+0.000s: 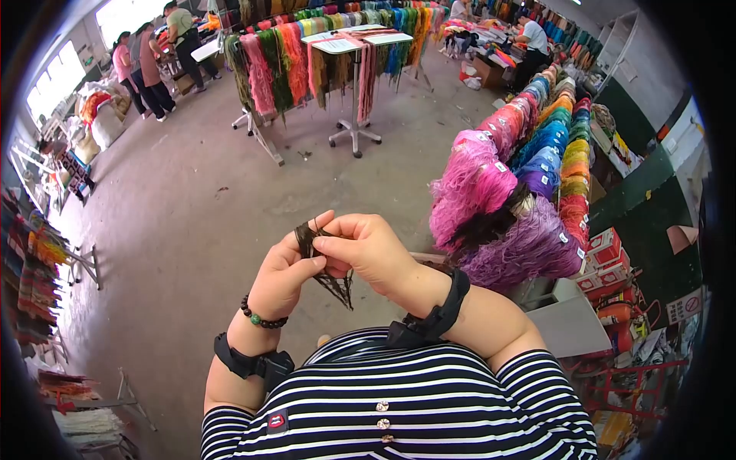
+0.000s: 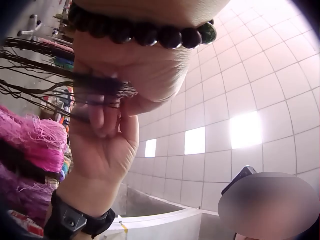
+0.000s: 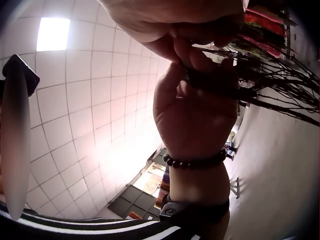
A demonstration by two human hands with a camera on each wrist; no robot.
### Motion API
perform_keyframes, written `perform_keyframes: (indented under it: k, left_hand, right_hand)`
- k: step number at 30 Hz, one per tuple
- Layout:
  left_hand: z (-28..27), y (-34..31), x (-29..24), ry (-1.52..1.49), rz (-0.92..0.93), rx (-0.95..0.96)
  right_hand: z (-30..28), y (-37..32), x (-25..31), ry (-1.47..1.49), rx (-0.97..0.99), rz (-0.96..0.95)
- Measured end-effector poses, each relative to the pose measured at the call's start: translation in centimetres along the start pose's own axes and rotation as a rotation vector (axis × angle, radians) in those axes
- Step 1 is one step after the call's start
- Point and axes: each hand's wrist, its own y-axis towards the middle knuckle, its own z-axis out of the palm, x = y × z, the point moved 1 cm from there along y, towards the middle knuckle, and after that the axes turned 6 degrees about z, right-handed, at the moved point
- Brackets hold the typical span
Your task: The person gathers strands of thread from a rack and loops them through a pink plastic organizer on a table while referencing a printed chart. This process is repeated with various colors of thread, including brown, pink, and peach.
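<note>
A small hank of dark brown yarn (image 1: 336, 290) hangs in thin strands below both hands, in front of the striped shirt. My left hand (image 1: 277, 270) grips the hank near its top, where strands wrap over the fingers. From the other side my right hand (image 1: 372, 249) meets it, thumb and forefinger pinching the same yarn. In the left wrist view the strands (image 2: 35, 62) stretch out to the left from the left palm (image 2: 145, 70). The right wrist view shows the strands (image 3: 280, 85) fanning to the right, with the left hand (image 3: 195, 120) below the right.
Purple yarn (image 1: 521, 249) and pink yarn (image 1: 479, 176) hang on a long rack at the right. Ahead stands a white wheeled table (image 1: 391, 38) before a rack of coloured skeins. Red boxes (image 1: 606, 249) sit at the right; other people stand at the back.
</note>
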Motion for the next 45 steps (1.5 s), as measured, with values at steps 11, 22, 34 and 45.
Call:
perform_keyframes:
  k: [11,22,34,45]
  left_hand:
    - [-1.1,-0.3,0.6,0.035,0.043,-0.177]
    - [-0.9,-0.4,-0.7,-0.015,-0.016,-0.059]
    - [-1.2,-0.3,-0.7,-0.034,-0.062,-0.051]
    - [-0.6,-0.1,-0.3,-0.003,-0.036,-0.092]
  right_hand:
    - [0.1,0.0,-0.1,0.077,0.036,-0.024]
    - [0.1,0.8,-0.1,0.013,0.123,0.014]
    - [0.7,0.4,-0.3,0.084,0.068,-0.013]
    - [0.5,0.5,-0.5,0.134,0.037,-0.004]
